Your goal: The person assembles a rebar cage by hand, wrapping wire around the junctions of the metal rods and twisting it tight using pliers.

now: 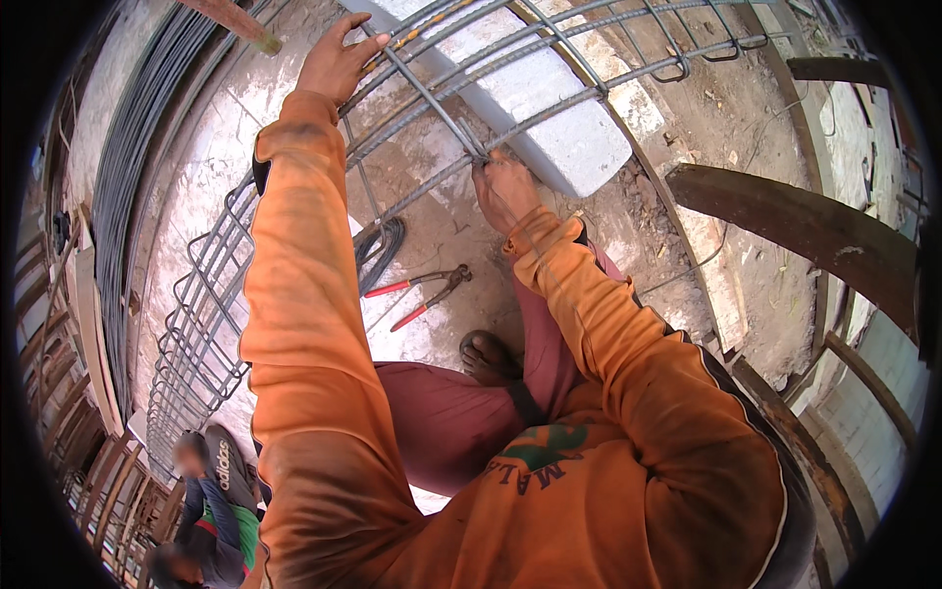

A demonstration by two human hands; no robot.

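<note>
A long rebar cage [535,116] of ribbed bars and bent stirrups crosses in front of me. My left hand [334,64] is at the cage's far side, fingers apart, its thumb against the upper corner of a steel stirrup [432,100]. At that stirrup's lower end, where it crosses the near bar, my right hand [505,191] is closed. Its fingertips are partly hidden, and what they pinch is too small to make out. Red-handled end-cutting pincers [453,279] lie on the ground between my arms. Beside them rests a coil of thin wire [381,243].
A pale concrete block [579,157] lies beneath the cage. Bundled steel rods [147,147] run along the left. Dark timber [795,221] juts in from the right. Another person [211,520] sits at the lower left, beside the cage's other end. My bare foot [489,355] is near the pincers.
</note>
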